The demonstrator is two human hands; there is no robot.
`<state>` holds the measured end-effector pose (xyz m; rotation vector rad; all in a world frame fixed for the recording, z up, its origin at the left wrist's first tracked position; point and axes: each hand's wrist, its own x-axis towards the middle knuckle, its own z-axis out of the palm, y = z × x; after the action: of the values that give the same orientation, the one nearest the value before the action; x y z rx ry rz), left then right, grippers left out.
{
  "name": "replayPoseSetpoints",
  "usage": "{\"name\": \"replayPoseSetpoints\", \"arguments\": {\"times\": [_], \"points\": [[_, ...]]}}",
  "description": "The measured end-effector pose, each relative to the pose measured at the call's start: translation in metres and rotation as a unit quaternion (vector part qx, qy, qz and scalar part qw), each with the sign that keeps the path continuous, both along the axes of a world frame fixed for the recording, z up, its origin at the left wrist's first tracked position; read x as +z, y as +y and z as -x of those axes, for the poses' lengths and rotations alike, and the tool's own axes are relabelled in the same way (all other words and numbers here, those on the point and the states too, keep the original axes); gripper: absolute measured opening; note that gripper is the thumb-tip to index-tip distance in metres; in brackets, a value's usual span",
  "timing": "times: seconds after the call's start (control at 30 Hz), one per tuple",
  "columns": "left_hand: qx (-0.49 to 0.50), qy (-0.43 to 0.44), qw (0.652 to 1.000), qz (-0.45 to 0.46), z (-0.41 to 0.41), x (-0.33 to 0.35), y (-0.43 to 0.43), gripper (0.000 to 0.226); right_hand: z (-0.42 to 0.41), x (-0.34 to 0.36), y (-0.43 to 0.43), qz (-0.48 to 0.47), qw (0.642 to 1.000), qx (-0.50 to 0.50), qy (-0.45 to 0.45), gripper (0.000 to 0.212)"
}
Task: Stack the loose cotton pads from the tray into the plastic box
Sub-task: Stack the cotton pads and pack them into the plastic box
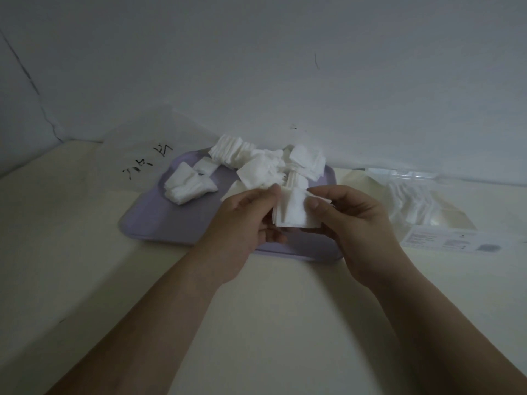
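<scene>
Cotton pads (256, 163) mostly lie loose in heaps on the far half of the lilac tray (159, 223), with a smaller clump (188, 186) near its left side

Head view: I'm holding a small squared-up stack (293, 212) of them between both hands, above the near part of the tray and clear of it. On the stack's left side my left hand (242, 226) grips with the thumb on top and fingers (273, 238) curled underneath. On the right side my right hand (356, 223) pinches it, thumb flat on the top pad and the other fingers behind

To the right of the tray and apart from it, the plastic box (422, 206) sits on the worktop (256, 309) close to the wall (256, 67). It is clear, with some pads already inside in an overlapping row. A flat piece with a printed label (456, 240) lies at the box's near side, can't tell if it's the lid

A clear bag (142, 155) with black handwriting lies behind the tray's left end, against the wall
</scene>
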<state>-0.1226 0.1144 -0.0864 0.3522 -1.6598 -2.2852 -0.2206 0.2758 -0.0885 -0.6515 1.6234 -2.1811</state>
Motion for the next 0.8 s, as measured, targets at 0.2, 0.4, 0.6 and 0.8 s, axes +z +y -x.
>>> {"name": "replayPoseSetpoints", "arguments": {"times": [0.2, 0.4, 0.6, 0.8], "points": [[0.074, 0.015, 0.994, 0.081, 0.003, -0.008, -0.009, 0.017, 0.003, 0.0, 0.002, -0.037, 0.995, -0.091, 0.013, 0.008], [0.019, 0.062, 0.99, 0.129, -0.004, 0.0, -0.01, 0.018, 0.003, 0.003, 0.003, -0.068, 0.994, -0.083, 0.0, 0.011], [0.052, 0.022, 0.978, 0.201, -0.003, -0.005, -0.003, 0.006, -0.001, 0.005, 0.001, -0.024, 0.998, 0.006, -0.059, 0.009], [0.055, 0.024, 0.971, 0.231, -0.003, -0.006, -0.002, 0.008, 0.0, 0.002, 0.002, -0.044, 0.998, 0.038, -0.037, 0.02]]}}
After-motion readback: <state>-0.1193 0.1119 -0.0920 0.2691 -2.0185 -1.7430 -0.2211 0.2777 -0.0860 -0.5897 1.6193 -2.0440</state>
